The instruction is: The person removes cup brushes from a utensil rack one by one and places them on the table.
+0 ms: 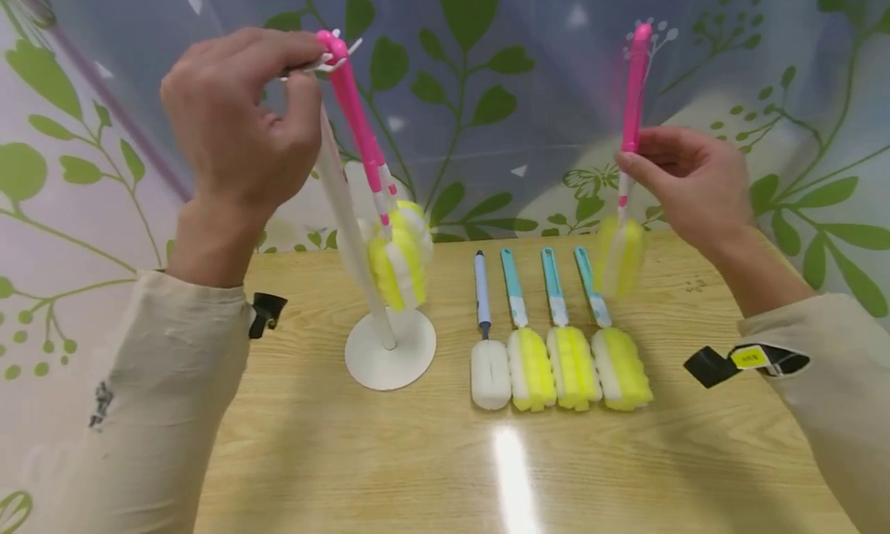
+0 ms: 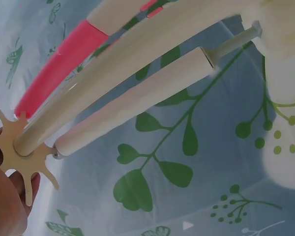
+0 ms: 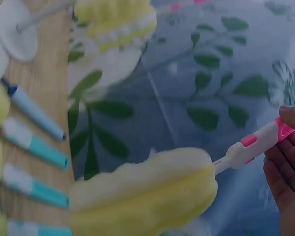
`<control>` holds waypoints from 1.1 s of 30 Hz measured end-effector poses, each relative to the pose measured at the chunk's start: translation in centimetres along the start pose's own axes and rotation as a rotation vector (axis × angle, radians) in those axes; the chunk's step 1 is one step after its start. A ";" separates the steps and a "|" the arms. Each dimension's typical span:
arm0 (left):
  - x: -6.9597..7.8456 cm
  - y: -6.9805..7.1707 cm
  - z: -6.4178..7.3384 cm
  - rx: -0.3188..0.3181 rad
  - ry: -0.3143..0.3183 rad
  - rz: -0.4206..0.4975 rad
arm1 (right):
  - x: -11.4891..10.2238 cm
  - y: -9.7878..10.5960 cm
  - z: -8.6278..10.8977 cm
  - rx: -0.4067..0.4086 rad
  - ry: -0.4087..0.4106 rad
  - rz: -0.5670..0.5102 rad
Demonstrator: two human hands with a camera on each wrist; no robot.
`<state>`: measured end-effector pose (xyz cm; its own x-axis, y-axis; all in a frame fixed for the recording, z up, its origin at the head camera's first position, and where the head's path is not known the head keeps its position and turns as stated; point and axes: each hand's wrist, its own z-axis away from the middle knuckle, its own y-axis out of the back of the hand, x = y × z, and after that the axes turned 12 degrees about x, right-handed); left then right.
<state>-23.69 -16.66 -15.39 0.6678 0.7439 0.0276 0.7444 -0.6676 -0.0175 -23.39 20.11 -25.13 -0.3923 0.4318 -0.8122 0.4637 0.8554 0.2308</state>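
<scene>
My left hand [image 1: 243,117] grips the hooked top [image 2: 24,132] of a white stand, whose pole runs down to a round base [image 1: 417,364] on the table. From its hooks hang a pink-handled sponge brush [image 1: 358,117] and a white-handled brush [image 2: 137,101]. Yellow and white sponge heads [image 1: 398,267] bunch beside the pole. Off to the right, my right hand [image 1: 702,178] pinches another pink-handled sponge brush [image 1: 633,101] low on its handle. That brush is upright in the air, its yellow and white sponge head [image 3: 152,191] pointing down.
In a row on the wooden table [image 1: 292,457] lie a blue-handled brush [image 1: 482,287] with a white sponge and three teal-handled brushes [image 1: 513,287] with yellow and white sponges. Behind the table hangs a leaf-patterned curtain [image 1: 514,186].
</scene>
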 end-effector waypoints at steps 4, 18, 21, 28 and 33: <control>-0.5 0.0 0.2 0.054 0.024 0.071 | 3.2 2.8 0.0 0.033 -0.083 0.071; -0.4 0.5 0.3 0.040 0.018 0.027 | 10.2 6.0 1.3 -0.137 -0.363 0.418; -0.4 0.6 0.4 0.039 0.019 0.025 | 11.7 5.6 1.5 -0.197 -0.371 0.449; -0.4 0.8 0.5 0.044 0.019 0.026 | 14.5 4.8 1.9 -0.315 -0.381 0.462; -0.2 0.8 0.4 0.054 0.018 0.042 | 16.0 4.0 2.0 -0.432 -0.417 0.430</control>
<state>-23.23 -17.31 -15.86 0.6986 0.7142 0.0441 0.7152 -0.6951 -0.0733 -26.23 29.85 -38.23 0.1283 0.6836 -0.7185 0.1202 0.7084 0.6955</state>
